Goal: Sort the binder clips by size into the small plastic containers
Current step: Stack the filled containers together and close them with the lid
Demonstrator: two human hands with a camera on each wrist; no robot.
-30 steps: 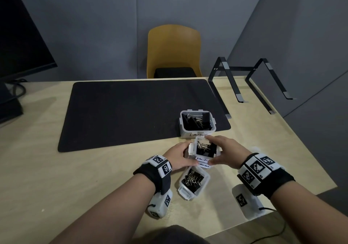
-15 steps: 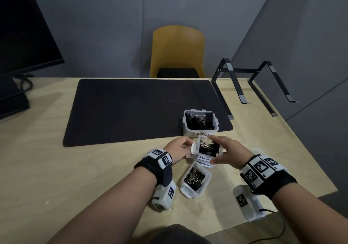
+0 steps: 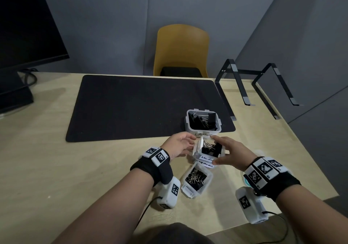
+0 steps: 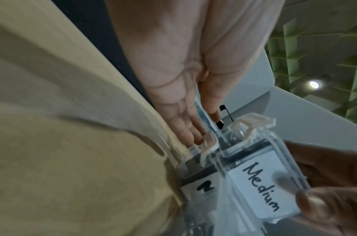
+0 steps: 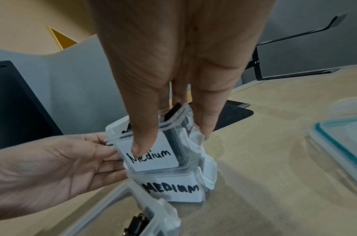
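A clear plastic container labelled Medium (image 3: 209, 150) (image 5: 151, 158) (image 4: 260, 180), full of black binder clips, is tilted up off a second Medium container (image 3: 206, 164) (image 5: 173, 190). My right hand (image 3: 216, 150) grips the upper one, thumb on its label and fingers over the far rim. My left hand (image 3: 188, 145) (image 5: 52, 172) lies with straight fingers (image 4: 195, 137) against the left side of the stack. The Large container (image 3: 203, 121) with big clips stands just behind on the mat. A container of small clips (image 3: 196, 180) lies nearer me.
A black desk mat (image 3: 141, 108) covers the middle of the wooden table (image 3: 56, 168). A black laptop stand (image 3: 250, 85) is at the back right and a monitor (image 3: 22, 27) at the left. A teal-rimmed lid (image 5: 342, 138) lies right of my right hand.
The upper Medium container has tipped up, left side higher, in my right hand. My left fingers have straightened beside it. The view has shifted slightly.
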